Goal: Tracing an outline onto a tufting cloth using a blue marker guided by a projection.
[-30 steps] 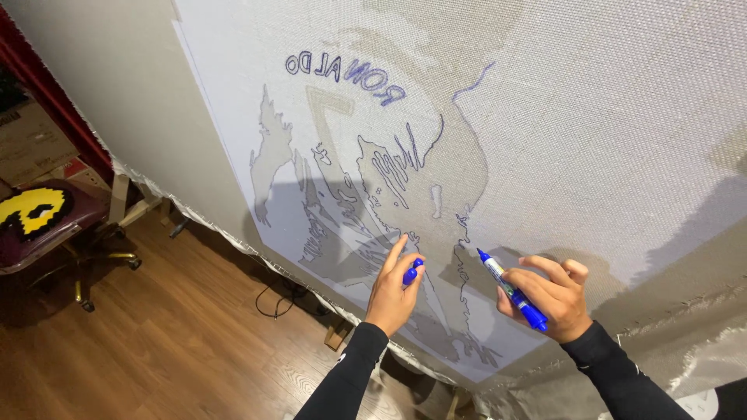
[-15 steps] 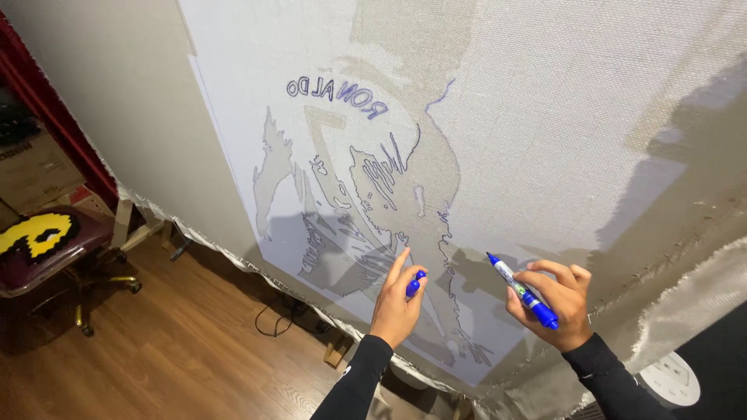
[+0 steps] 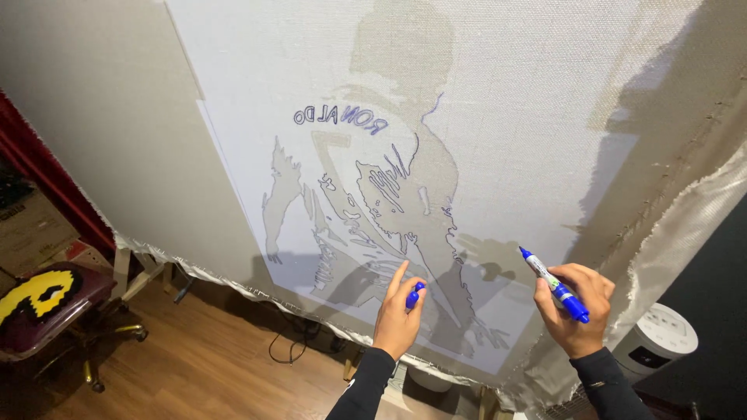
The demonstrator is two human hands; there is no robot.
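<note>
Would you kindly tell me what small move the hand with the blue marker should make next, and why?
Probably bring the tip of the blue marker in the right hand back left onto the stretched pale woven cloth. The tip hovers just off the projected grey figure, whose lower outline looks untraced, while the left hand, holding the blue cap, braces the cloth.

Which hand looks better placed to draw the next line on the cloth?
Probably the right hand: it holds the uncapped blue marker, tip toward the cloth. The left hand only holds the cap.
</note>
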